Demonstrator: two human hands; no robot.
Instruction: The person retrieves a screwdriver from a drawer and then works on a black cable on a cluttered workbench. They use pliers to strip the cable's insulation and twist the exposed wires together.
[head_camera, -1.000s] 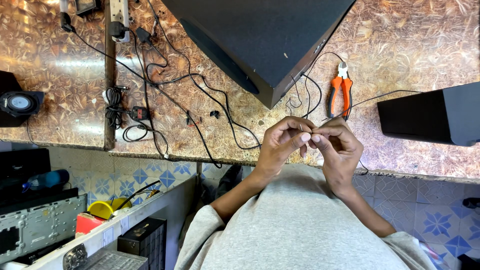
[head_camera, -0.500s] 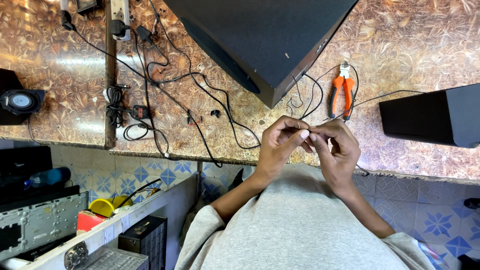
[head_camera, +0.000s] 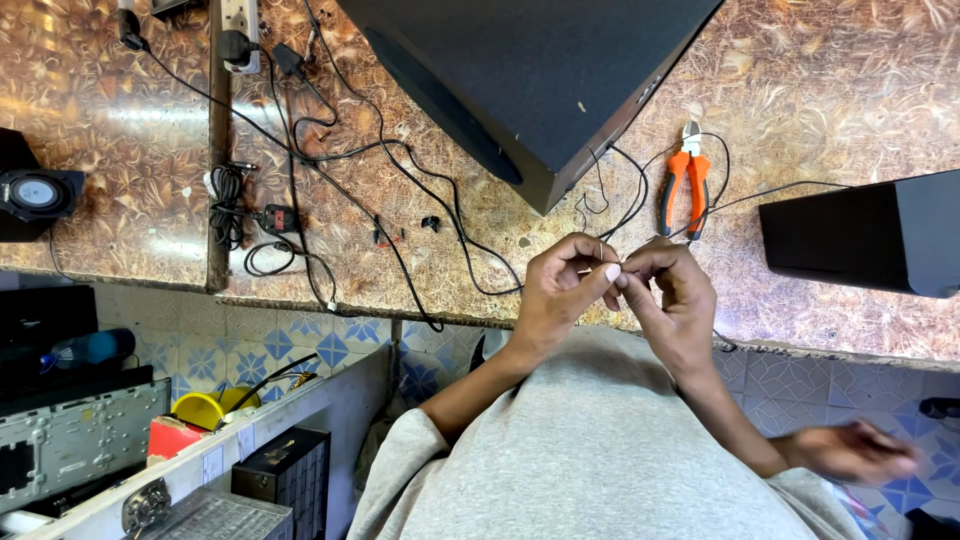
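Observation:
My left hand (head_camera: 558, 290) and my right hand (head_camera: 676, 300) meet fingertip to fingertip over the front edge of the brown patterned counter (head_camera: 820, 90). Together they pinch the end of a thin wire (head_camera: 612, 262). Thin black leads (head_camera: 640, 190) run from near my fingers up toward a big black speaker box (head_camera: 540, 80). Orange-handled pliers (head_camera: 685, 180) lie on the counter just above my right hand. My grey shirt (head_camera: 600, 450) fills the lower middle.
A second black box (head_camera: 870, 235) sits at the right, and a small round speaker (head_camera: 35, 195) at the left. A power strip (head_camera: 240, 30) and tangled black cables (head_camera: 300, 160) lie at upper left. A blurred hand (head_camera: 850, 450), owner unclear, shows at lower right.
My fingertips have shifted slightly on the wire while both hands stay in place. A blurred hand has come into view at lower right.

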